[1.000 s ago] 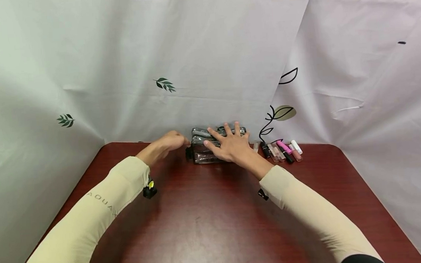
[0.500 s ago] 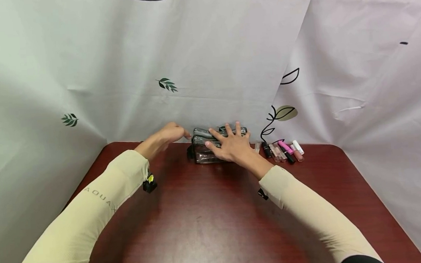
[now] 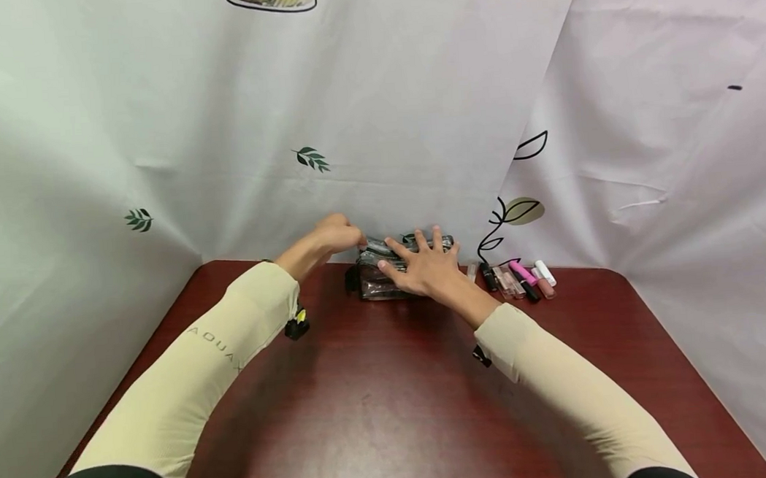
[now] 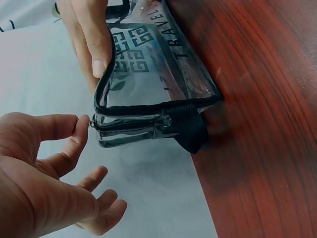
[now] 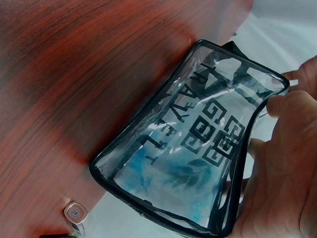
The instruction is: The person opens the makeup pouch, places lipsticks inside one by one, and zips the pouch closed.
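A clear pouch with black trim (image 3: 379, 290) stands at the table's back edge against the cloth. Dark lettering reading TRAVEL and a square pattern mark its side in both wrist views. My left hand (image 3: 334, 234) is at its left end, where thumb and forefinger pinch the zipper pull (image 4: 92, 123) at the corner; the other fingers stay loose. My right hand (image 3: 429, 269) lies spread over the pouch's top, fingers apart and mostly straight, covering part of it. A black fabric tab (image 4: 190, 129) sticks out from the pouch's end.
Right of the pouch lie several small cosmetics: a pink tube (image 3: 522, 272), a black tube (image 3: 526, 287), a white tube (image 3: 545, 273) and clear tubes (image 3: 509, 282). White printed cloth (image 3: 401, 106) hangs behind the dark red table (image 3: 393, 399).
My left hand has moved up and right to the pouch's upper left corner. My right hand keeps its place on top of the pouch. The head view has shifted slightly.
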The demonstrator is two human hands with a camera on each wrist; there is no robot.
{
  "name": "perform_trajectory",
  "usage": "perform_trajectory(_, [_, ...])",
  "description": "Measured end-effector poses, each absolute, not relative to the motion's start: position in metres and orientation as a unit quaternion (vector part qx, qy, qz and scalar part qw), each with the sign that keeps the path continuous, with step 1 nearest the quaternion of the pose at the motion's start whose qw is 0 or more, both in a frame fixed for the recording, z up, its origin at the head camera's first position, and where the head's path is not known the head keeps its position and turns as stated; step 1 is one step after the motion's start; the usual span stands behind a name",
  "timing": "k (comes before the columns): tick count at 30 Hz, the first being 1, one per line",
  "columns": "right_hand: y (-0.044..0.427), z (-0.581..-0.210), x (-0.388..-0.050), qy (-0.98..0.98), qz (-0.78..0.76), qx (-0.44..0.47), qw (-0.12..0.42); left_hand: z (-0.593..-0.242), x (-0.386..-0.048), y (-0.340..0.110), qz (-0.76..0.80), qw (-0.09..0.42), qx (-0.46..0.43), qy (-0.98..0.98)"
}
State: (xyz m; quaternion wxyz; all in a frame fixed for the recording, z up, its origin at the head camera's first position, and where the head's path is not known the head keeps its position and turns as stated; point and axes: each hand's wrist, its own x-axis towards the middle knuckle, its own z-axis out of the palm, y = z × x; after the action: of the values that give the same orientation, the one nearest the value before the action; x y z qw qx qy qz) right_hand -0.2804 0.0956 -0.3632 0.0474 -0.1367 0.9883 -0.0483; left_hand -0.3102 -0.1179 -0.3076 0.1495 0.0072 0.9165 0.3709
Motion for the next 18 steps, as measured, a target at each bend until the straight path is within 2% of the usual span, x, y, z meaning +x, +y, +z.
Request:
perform_trajectory(8, [0.095,-0.363,-0.283,0.988,-0.056,-0.132,0.048,-0.306,-0.31,-0.108,0.327,0.134,0.027,0.935])
perform_trajectory(14, [0.097,-0.361,-0.285,0.989,-0.074,-0.121,0.049,-0.337,-0.345,-0.106,0.299,0.108,0.028,0.948])
perform_trajectory(18, [0.103,-0.358,-0.285,0.985,-0.103,-0.126,0.049,-0.355,-0.365,-0.109,0.303,0.108,0.006,0.947])
